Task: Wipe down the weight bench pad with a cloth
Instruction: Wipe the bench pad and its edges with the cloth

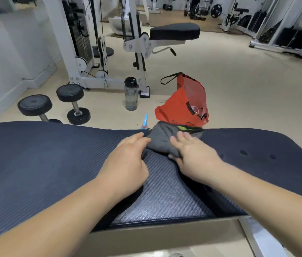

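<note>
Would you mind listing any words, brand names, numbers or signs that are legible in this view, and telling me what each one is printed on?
No text can be read in this view.
Orange bag: a round emblem and dark print near its lower edge, too blurred to read.
Water bottle: no legible label or markings.
Dumbbells: any embossing on the end plates is too faint to tell.
Grey cloth and bench pad: no lettering visible.

orange drawstring bag (185, 102) slumped on the beige floor, clear water bottle (131, 94) with a black lid standing just left of it. two black dumbbells (53, 104) further left, white cable machine (98, 52) behind them.
</note>
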`<act>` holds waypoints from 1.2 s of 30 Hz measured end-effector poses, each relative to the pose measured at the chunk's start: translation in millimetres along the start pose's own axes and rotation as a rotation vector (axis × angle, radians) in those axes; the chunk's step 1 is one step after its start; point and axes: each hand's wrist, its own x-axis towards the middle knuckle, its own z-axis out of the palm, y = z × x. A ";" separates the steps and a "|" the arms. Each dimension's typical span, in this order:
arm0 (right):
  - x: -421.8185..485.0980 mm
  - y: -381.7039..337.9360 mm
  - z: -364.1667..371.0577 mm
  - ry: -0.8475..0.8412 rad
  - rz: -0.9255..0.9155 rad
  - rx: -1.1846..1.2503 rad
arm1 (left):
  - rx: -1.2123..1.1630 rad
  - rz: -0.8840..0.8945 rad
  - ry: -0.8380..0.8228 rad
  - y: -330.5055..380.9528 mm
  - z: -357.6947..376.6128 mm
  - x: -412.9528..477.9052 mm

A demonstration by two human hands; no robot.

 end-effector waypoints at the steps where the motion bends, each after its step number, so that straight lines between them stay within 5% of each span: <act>1: -4.6 -9.3 1.2 -0.004 -0.088 0.024 | 0.024 0.014 -0.003 -2.8 -1.0 1.4; 6: -23.5 6.7 -5.8 -0.090 -0.363 0.124 | 0.065 0.276 -0.182 5.0 -10.3 5.1; 11: -32.4 39.9 -6.3 -0.103 -0.162 0.127 | 0.233 0.285 -0.315 22.9 20.1 10.7; 15: -50.4 40.0 -21.6 -0.202 -0.139 0.342 | 0.409 0.316 -0.155 31.3 36.3 28.2; 20: -75.3 66.6 -49.2 0.129 0.238 0.561 | 0.445 0.199 -0.138 29.6 34.0 43.2; 24: -108.6 80.4 -43.1 0.117 0.417 0.498 | 0.446 0.204 -0.198 58.2 43.8 22.7; 29: -140.7 93.1 -47.3 0.088 0.483 0.394 | 0.359 0.338 -0.323 81.2 53.2 -6.6; 36: -114.3 116.0 -28.2 0.172 0.446 0.386 | 0.390 0.025 -0.185 63.8 48.8 29.0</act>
